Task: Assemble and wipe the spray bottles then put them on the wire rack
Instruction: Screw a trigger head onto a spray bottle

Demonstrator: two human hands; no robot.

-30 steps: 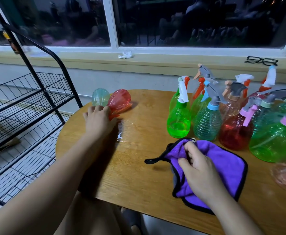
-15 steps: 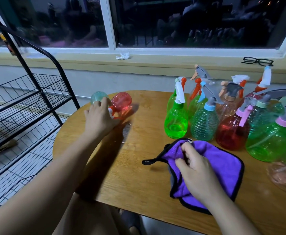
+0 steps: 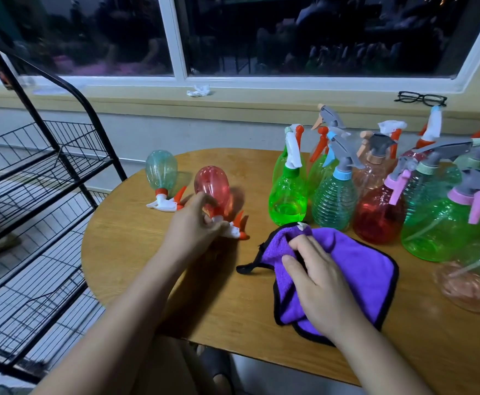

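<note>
Gripping the red spray bottle (image 3: 211, 185) by its neck, the left hand (image 3: 191, 228) is closing round it while the bottle is lying on its side on the wooden table (image 3: 147, 260). The right hand (image 3: 318, 277) is pinching a fold of the purple cloth (image 3: 358, 252), near the bottle. I judge the wiping step is beginning: next, cloth and bottle must meet, then go to the wire rack (image 3: 48, 166).
</note>
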